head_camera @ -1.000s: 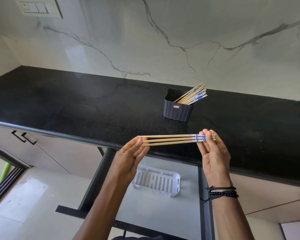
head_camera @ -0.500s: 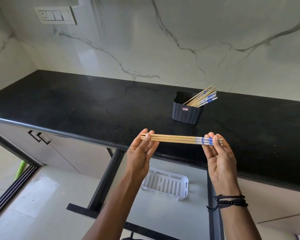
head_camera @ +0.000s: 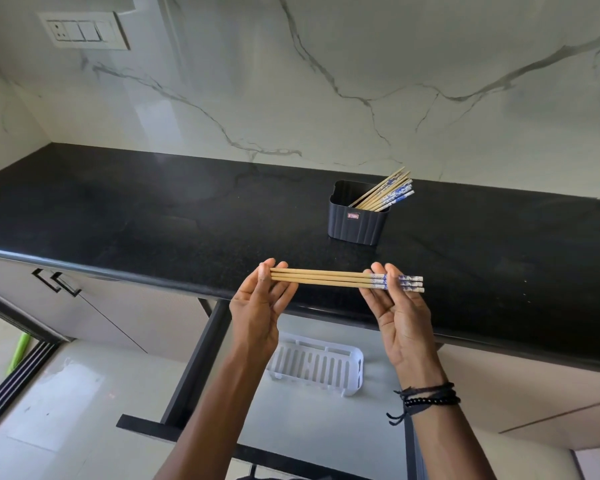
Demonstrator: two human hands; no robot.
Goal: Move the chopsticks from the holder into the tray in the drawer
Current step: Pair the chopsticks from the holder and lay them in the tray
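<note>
Here, left hand and right hand pinch three level chopsticks above the drawer's tray; a loosened fingertip grip could scatter them

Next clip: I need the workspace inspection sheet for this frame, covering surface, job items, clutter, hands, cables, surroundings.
Surface: black speckled stone countertop, bare apart from the holder.
Job's things: dark ribbed plastic holder upright on the counter with several chopsticks leaning right; three wooden chopsticks with blue-patterned ends held level; white slotted plastic tray lying empty in the open grey drawer.
Clutter: nothing seen.
Hands: left hand supports the plain tips, right hand supports the patterned ends; dark bead bracelets on the right wrist.
Cables: nothing seen.
Surroundings: white marble-look wall, white switch plate, grey cabinet doors with black handles.
</note>
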